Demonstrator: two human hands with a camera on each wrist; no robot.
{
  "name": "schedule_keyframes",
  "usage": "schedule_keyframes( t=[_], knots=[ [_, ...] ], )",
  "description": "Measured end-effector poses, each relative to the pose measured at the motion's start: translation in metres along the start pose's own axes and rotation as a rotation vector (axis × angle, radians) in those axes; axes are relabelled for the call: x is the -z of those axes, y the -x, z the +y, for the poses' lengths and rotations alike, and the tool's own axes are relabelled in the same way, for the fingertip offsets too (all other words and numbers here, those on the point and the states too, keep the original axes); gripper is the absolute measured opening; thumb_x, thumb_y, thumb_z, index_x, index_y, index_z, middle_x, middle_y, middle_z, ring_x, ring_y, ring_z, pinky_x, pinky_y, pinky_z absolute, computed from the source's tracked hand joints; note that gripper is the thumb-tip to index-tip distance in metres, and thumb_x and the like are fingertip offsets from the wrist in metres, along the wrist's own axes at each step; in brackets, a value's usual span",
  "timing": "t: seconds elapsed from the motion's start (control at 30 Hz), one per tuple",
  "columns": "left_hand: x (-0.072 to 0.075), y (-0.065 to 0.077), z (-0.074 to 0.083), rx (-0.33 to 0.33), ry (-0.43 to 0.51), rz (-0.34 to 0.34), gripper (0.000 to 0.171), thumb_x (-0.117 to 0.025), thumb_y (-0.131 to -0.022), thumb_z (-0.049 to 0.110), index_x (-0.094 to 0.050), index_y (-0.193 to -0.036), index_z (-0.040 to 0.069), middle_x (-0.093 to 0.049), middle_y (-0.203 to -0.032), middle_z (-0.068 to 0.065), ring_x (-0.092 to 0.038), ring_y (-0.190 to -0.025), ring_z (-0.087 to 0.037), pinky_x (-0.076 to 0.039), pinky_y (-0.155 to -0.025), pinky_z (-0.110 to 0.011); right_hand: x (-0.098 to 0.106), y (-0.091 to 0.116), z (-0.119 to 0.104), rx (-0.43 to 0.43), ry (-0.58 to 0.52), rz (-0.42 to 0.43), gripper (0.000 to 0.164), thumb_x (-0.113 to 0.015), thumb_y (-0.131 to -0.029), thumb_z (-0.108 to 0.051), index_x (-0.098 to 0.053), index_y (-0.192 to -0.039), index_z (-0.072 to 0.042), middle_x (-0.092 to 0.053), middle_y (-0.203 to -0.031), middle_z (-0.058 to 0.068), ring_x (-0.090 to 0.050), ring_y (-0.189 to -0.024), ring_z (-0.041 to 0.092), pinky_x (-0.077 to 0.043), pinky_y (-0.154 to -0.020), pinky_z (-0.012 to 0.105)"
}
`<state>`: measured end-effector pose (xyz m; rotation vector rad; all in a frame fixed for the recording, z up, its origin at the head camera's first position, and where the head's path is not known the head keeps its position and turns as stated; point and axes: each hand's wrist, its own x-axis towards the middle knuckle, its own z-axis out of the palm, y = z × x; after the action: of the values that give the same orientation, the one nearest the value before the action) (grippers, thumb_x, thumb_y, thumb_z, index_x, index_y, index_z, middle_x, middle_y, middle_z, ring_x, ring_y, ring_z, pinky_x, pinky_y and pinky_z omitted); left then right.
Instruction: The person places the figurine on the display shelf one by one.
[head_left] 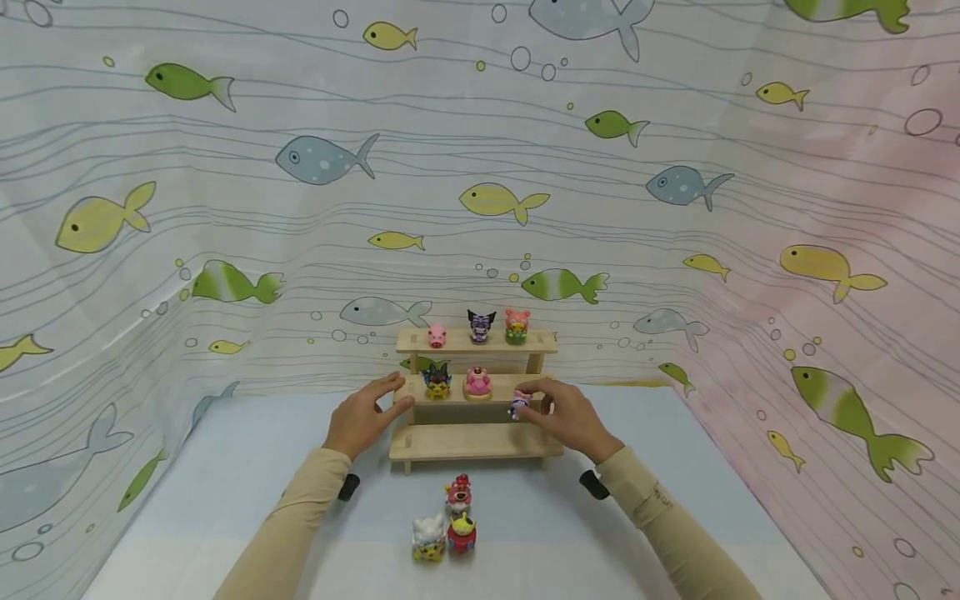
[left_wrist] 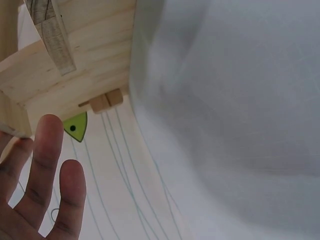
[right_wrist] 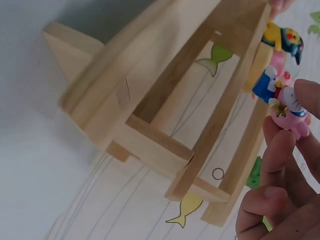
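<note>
A three-tier wooden display stand stands on the table, its bottom step bare. My right hand pinches a small cat figurine in pink, white and blue between thumb and fingers, at the right end of the middle step. On that step are a yellow figurine in a dark hood and a pink figurine. My left hand is at the stand's left end, fingers extended and fingertips right at the middle step's edge; the left wrist view shows them beside the wood.
Along the top step stand a pink pig figurine, a purple figurine with black ears and a pink-hooded figurine. In front of the stand are a red bear figurine, a white-hooded one and a green-headed one. A fish-patterned cloth hangs behind.
</note>
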<state>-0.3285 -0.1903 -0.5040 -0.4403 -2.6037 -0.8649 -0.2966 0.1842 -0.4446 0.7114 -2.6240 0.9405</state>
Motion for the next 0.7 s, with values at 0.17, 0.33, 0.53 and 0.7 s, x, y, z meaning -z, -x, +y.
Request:
schedule_keyframes(
  t=[0.17,0.33,0.53,0.7],
  knots=[
    [-0.001,-0.001,0.0,0.003,-0.004,0.0,0.058,-0.068,-0.093,0.056,-0.065,-0.139,0.021,-0.057,-0.146,0.002,-0.055,-0.062,-0.006,-0.042,-0.048,-0.028,0.001,-0.012,0.005,-0.012,0.014,0.015,0.032,-0.08,-0.09,-0.027,-0.075,-0.12,-0.017,-0.07,-0.095,-0.006,-0.059,-0.072,0.011,-0.041,-0.054,0.027],
    [-0.002,0.0,-0.001,-0.011,0.0,0.011,0.058,-0.07,-0.092,0.054,-0.066,-0.138,0.019,-0.058,-0.145,0.0,-0.054,-0.061,-0.005,-0.042,-0.047,-0.027,0.0,-0.022,0.012,-0.024,0.054,-0.005,0.031,-0.079,-0.092,-0.026,-0.074,-0.121,-0.015,-0.07,-0.095,-0.003,-0.06,-0.073,0.012,-0.044,-0.056,0.027],
    [-0.003,0.001,-0.001,-0.017,-0.001,0.026,0.058,-0.07,-0.092,0.054,-0.066,-0.137,0.018,-0.059,-0.145,-0.001,-0.054,-0.06,-0.005,-0.041,-0.047,-0.027,0.004,-0.037,0.018,-0.012,0.048,-0.047,0.033,-0.077,-0.094,-0.026,-0.073,-0.124,-0.013,-0.073,-0.106,0.001,-0.059,-0.074,0.012,-0.046,-0.058,0.031],
    [-0.002,0.001,-0.001,-0.004,-0.007,0.022,0.057,-0.071,-0.092,0.053,-0.066,-0.138,0.02,-0.058,-0.145,0.001,-0.055,-0.061,-0.006,-0.043,-0.048,-0.028,0.006,-0.048,0.021,-0.021,0.06,-0.096,0.034,-0.075,-0.095,-0.027,-0.072,-0.126,-0.014,-0.074,-0.116,0.004,-0.058,-0.074,0.011,-0.045,-0.058,0.032]
  ],
)
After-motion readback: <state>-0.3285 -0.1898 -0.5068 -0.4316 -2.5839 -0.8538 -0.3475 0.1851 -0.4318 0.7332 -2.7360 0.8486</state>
